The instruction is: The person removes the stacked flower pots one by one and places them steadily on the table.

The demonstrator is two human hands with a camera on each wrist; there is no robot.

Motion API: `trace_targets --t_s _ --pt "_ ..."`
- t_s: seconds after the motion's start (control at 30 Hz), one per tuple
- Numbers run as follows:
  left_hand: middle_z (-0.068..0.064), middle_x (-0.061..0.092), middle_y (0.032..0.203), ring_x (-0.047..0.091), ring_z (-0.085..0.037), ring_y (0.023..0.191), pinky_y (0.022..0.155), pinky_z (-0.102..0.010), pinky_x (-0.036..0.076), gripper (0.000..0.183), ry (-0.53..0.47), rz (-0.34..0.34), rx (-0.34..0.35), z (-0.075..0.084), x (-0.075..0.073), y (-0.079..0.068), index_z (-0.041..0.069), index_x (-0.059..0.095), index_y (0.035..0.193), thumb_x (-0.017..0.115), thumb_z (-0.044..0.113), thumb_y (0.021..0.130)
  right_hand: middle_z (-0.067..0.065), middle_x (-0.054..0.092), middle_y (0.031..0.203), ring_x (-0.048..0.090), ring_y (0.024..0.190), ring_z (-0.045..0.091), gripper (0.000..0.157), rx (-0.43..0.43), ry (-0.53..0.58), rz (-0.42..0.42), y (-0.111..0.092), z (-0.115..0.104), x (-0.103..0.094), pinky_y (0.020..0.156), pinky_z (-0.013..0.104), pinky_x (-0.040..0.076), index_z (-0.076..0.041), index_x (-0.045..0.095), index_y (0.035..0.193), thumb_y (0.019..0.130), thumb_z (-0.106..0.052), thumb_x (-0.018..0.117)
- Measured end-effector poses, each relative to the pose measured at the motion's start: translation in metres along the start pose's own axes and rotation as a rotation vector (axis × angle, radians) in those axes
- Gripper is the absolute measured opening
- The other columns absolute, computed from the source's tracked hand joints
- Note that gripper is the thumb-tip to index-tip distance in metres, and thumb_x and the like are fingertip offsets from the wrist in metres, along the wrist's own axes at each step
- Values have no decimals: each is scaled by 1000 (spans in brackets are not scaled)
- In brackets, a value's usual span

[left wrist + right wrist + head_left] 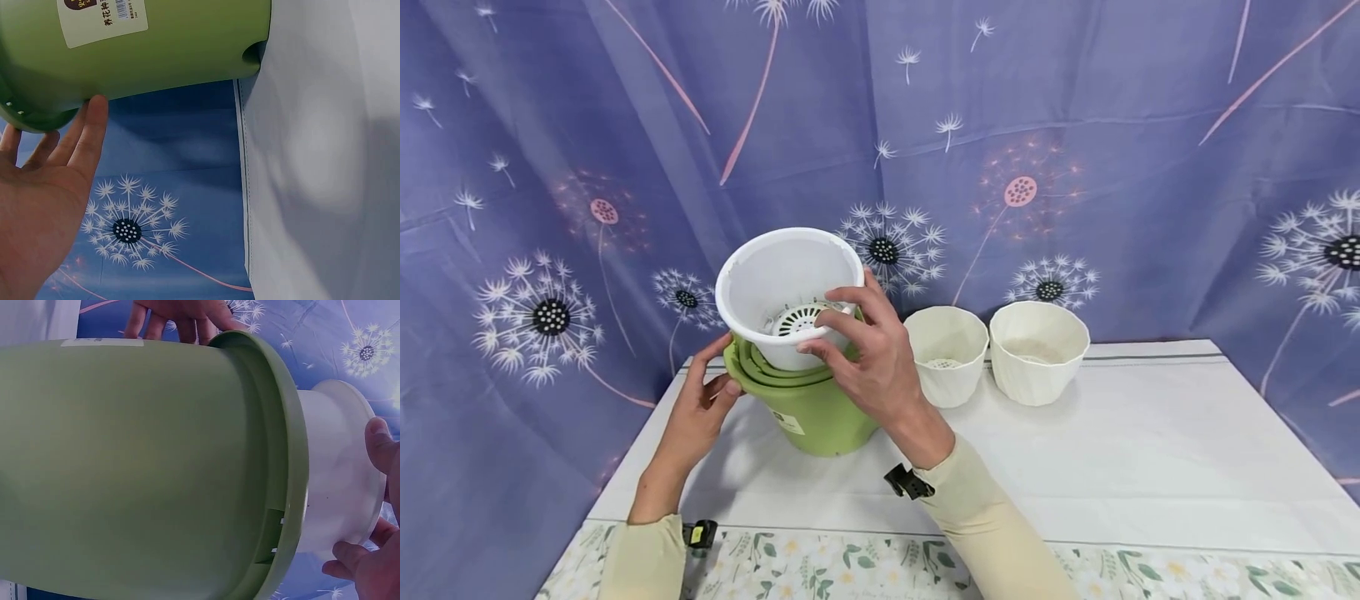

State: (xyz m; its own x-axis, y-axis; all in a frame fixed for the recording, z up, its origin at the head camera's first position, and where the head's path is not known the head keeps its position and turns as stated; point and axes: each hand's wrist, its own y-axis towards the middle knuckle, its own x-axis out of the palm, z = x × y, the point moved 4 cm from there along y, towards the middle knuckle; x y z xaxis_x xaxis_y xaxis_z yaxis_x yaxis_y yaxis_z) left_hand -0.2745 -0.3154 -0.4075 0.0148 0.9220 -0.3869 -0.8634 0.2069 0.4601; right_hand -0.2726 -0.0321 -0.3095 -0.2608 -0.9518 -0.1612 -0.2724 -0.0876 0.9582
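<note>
My right hand (880, 358) grips the rim of a white plastic flowerpot (767, 275), fingers over the inside and thumb at the front. The pot has a slotted drain base and leans toward me, its lower part within a stack of nested green flowerpots (827, 417). At the stack's left side, my left hand (700, 408) holds the outer green pot by its rim, fingertips against the lip and the wall below it. A printed label (103, 19) shows on the outer green pot. The right fingertips (378, 428) are at the white rim in the right wrist view.
Two cream fluted flowerpots, a left one (951, 383) and a right one (1037, 375), stand side by side right of the stack. A white tablecloth (1157, 442) with a floral front border covers the table. Behind hangs a purple dandelion-print curtain (1135, 217).
</note>
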Motion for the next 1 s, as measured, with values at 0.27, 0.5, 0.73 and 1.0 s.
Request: trace_targets --t_s 0.27,0.5,0.73,1.0 --pt "-12 19 171 61 -2 127 101 -14 51 65 -12 11 5 3 -1 -1 15 24 170 51 3 112 17 70 112 66 124 39 27 0 -4 17 4 -5 -7 128 52 31 -5 80 91 73 -16 97" --pt "-11 18 172 60 -2 128 101 -14 51 65 -6 10 -10 2 -1 -1 17 24 170 51 5 112 17 71 110 65 127 39 26 -6 3 15 6 -8 -11 128 53 31 -5 80 90 73 -15 97" --pt "-11 18 171 61 -3 127 101 -14 51 64 -4 16 0 3 -3 1 17 24 170 51 5 112 17 71 109 68 121 36 27 -22 15 21 10 -10 -11 128 54 30 -4 81 91 72 -13 97" --pt "-8 20 171 62 -3 126 101 -14 51 65 -15 10 -23 0 -2 -1 19 24 170 51 6 113 17 71 108 65 127 41 27 -23 13 31 10 -13 -16 128 53 30 -4 80 90 72 -13 97"
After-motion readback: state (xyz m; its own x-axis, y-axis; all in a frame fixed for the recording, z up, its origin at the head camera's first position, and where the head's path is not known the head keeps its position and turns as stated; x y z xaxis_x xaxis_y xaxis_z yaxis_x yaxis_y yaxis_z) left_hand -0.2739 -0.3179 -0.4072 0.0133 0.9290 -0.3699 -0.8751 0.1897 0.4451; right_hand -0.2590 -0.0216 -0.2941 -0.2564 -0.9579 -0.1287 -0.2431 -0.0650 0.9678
